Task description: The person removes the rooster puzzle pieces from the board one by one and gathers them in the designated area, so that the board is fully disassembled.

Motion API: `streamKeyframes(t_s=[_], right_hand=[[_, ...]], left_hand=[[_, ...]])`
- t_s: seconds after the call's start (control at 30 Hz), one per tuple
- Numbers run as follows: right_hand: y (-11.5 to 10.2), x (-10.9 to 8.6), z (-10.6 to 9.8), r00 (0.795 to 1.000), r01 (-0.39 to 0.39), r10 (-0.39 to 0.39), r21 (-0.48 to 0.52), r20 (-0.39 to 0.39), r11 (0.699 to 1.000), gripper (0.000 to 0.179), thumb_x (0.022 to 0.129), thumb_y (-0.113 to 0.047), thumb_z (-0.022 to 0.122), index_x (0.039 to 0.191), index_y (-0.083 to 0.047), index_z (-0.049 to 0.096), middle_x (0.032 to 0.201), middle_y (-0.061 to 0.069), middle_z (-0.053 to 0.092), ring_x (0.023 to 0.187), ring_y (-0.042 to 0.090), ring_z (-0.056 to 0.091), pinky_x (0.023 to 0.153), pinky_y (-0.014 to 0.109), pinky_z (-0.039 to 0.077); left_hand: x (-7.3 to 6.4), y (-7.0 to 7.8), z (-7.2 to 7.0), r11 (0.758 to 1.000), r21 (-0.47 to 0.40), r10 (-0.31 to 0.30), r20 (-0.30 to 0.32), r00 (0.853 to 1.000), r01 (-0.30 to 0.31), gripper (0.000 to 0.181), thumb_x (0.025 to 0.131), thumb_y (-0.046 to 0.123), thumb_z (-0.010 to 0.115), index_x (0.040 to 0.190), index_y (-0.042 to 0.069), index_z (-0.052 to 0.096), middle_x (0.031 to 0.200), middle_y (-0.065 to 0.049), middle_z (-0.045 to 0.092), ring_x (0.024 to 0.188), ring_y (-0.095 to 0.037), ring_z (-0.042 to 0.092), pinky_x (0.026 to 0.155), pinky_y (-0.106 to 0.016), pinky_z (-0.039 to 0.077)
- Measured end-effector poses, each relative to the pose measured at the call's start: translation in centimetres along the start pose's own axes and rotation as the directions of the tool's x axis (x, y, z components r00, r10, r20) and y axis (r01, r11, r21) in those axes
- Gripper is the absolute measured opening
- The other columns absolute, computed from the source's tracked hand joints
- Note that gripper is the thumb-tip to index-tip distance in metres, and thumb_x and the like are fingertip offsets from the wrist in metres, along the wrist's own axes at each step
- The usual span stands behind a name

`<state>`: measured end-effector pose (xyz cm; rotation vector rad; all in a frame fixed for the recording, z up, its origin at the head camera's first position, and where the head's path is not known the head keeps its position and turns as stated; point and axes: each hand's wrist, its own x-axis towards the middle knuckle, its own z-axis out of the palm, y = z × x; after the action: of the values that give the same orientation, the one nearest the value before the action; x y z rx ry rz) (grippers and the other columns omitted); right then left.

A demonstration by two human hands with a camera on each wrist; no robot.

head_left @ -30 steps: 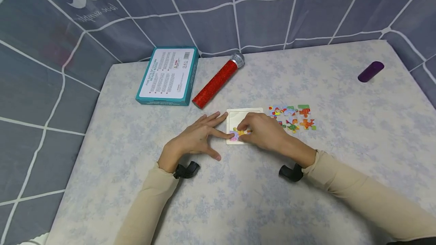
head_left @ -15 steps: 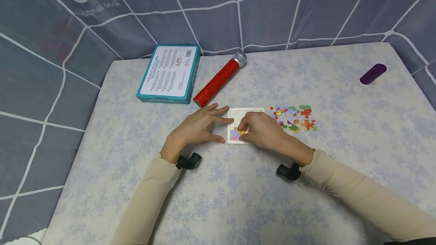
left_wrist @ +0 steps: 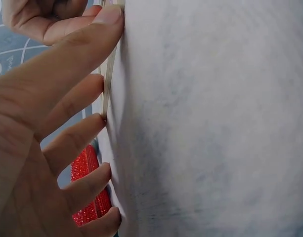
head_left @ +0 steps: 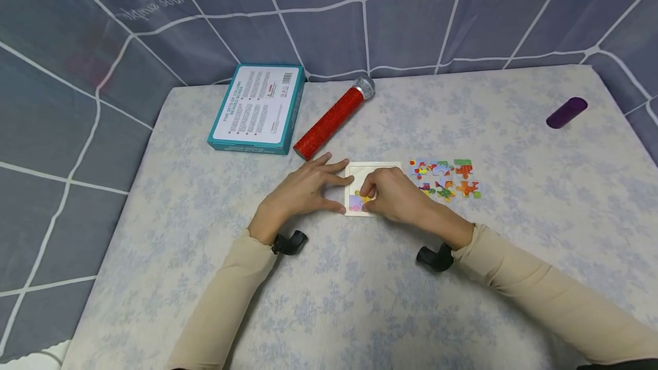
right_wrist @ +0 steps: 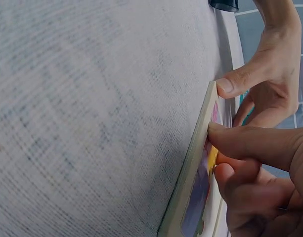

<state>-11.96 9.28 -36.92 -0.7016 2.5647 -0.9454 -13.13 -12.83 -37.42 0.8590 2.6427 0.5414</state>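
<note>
A small square puzzle tray (head_left: 374,163) with a pale rim lies mid-table. In its lower left corner sits a purple and pink piece (head_left: 355,203). My left hand (head_left: 305,188) has its fingers spread along the tray's left side; the thumb touches the lower left corner and a forefinger reaches over the rim. My right hand (head_left: 398,196) is over the tray's right part, thumb and curled forefinger pinching a yellow puzzle piece (right_wrist: 212,160) along the bottom row. The hand covers much of that row. Several loose puzzle pieces (head_left: 466,189) lie in two rows right of the tray.
Behind my left hand lies a red glitter microphone (head_left: 329,124) with a silver head. A teal and white box (head_left: 257,107) is at the back left. A dark purple cylinder (head_left: 566,112) lies far right. Grey curtain (head_left: 329,33) with white lines borders the table's back.
My left hand has drawn its finger off the corner piece and moved up, its thumb coming to the tray's lower left corner. The right hand stays almost in place over the tray.
</note>
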Motion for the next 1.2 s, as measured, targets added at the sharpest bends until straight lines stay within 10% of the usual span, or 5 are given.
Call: streamKeyframes(t_s=[0.67,0.9,1.2], right_hand=[[0.8,-0.7,0.5,0.997,0.02,-0.006,0.167,-0.081,0.986,0.009,0.081,-0.001,0.074,0.085,-0.009,0.072,0.067,-0.003,0.065,0.058,0.01,0.057,0.055,0.026,0.047],[1.5,-0.9,0.5,0.997,-0.072,0.073,0.482,0.017,0.873,0.005,0.089,-0.008,0.072,0.091,-0.004,0.071,0.069,0.011,0.067,0.045,0.022,0.054,0.042,0.032,0.049],[2.6,-2.8,-0.7,0.987,-0.158,0.147,0.568,0.066,0.808,0.01,0.087,-0.012,0.074,0.094,-0.004,0.071,0.072,0.018,0.066,0.051,0.023,0.056,0.046,0.033,0.051]], left_hand=[[0.3,0.3,-0.3,0.998,-0.026,-0.05,0.026,0.998,0.051,0.066,0.074,0.037,0.086,0.134,0.021,0.062,0.154,-0.001,0.038,0.148,-0.034,0.018,0.116,-0.055,0.022],[0.2,0.3,-0.3,0.998,-0.026,-0.052,0.025,0.998,0.053,0.066,0.074,0.038,0.086,0.134,0.022,0.062,0.154,0.0,0.037,0.148,-0.033,0.017,0.117,-0.055,0.021],[0.3,0.4,-0.3,0.997,-0.03,-0.076,0.039,0.996,0.077,0.067,0.075,0.038,0.085,0.135,0.023,0.06,0.155,0.002,0.036,0.149,-0.031,0.015,0.117,-0.056,0.02]])
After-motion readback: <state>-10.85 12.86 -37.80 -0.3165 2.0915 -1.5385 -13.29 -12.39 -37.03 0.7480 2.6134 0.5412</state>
